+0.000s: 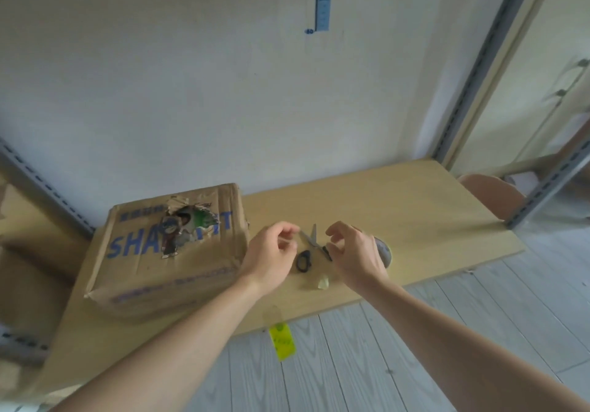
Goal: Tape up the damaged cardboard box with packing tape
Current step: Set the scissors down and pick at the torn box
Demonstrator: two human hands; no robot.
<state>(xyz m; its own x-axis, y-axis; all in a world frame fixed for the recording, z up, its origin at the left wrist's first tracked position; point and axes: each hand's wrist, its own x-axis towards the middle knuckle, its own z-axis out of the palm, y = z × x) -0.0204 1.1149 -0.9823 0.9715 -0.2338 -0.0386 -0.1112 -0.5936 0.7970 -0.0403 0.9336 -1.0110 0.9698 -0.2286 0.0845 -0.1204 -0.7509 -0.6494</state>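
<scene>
The damaged cardboard box [166,258] lies at the left of the table, with blue print and a torn hole [183,224] in its top. Right of it my left hand [271,252] hovers above the table, thumb and forefinger pinched together. My right hand [354,252] hangs a little further right, its fingers curled towards the left hand. A thin clear tape strip [314,239], barely visible, seems stretched between the two pinches. Black-handled scissors [305,260] lie open on the table under the gap. The packing tape roll [384,250] sits behind my right hand, mostly hidden.
A crumpled scrap of tape [323,283] lies near the wooden table's front edge [319,307]. A yellow tag [281,341] hangs off that edge. Grey metal shelf posts [479,69] stand at the back right and left, and a white wall [191,92] is behind.
</scene>
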